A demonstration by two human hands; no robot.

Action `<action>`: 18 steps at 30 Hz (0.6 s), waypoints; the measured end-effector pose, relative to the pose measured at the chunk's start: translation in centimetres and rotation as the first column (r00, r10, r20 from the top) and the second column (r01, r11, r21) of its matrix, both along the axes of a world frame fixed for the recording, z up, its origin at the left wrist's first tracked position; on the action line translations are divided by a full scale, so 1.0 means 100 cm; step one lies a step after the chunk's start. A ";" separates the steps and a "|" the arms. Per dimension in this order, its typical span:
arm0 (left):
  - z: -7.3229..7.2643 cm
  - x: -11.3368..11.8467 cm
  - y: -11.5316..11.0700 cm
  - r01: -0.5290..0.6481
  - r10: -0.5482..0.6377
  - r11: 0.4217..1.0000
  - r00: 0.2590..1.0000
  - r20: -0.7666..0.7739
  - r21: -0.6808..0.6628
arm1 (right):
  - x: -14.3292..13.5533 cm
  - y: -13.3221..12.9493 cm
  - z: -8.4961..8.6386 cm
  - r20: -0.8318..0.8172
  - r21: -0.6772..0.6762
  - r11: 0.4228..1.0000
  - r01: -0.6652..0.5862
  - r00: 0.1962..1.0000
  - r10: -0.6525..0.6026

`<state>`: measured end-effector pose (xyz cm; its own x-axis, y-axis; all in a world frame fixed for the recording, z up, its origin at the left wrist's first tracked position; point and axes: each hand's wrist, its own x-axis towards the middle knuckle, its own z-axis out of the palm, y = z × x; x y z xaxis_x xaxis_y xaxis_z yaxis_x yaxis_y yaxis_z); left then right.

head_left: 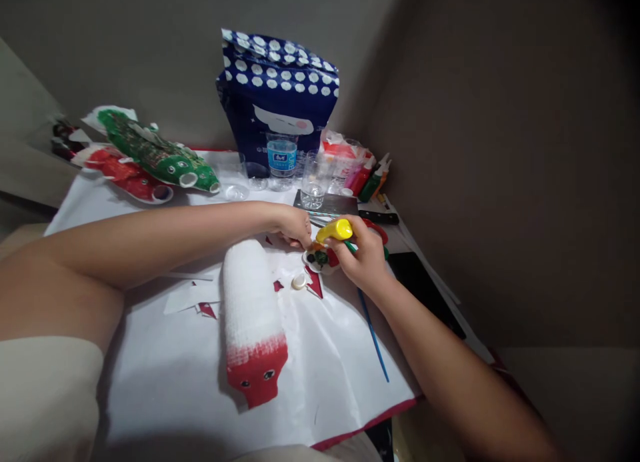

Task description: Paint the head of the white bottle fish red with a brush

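The person's right hand grips a yellow paint bottle, tilted over a paint-daubed palette. The left hand is curled beside the bottle's lower end; whether its fingers pinch anything cannot be told. Nearer the person, a white cloth-textured fish form with a red, eyed end lies on the white tablecloth, below the left forearm.

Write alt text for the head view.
The right hand holds a yellow bottle over a paint palette, the left hand close by. A white form with a red, eyed end lies nearer the camera; two fish models sit at back left.
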<state>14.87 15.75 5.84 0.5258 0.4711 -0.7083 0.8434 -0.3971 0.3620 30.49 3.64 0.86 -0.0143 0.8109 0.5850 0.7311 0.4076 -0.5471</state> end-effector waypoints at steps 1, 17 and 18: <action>0.000 0.000 0.000 -0.001 0.001 1.000 1.000 0.002 0.000 | 0.000 0.000 0.000 0.001 -0.003 1.000 0.002 1.000 -0.002; -0.003 0.000 0.003 0.006 -0.006 1.000 0.999 0.033 -0.008 | 0.000 0.001 0.001 -0.007 -0.019 1.000 0.014 1.000 -0.015; -0.003 0.000 0.003 0.009 -0.009 1.000 0.999 0.037 -0.006 | 0.000 0.001 0.001 -0.008 -0.015 1.000 0.013 1.000 -0.013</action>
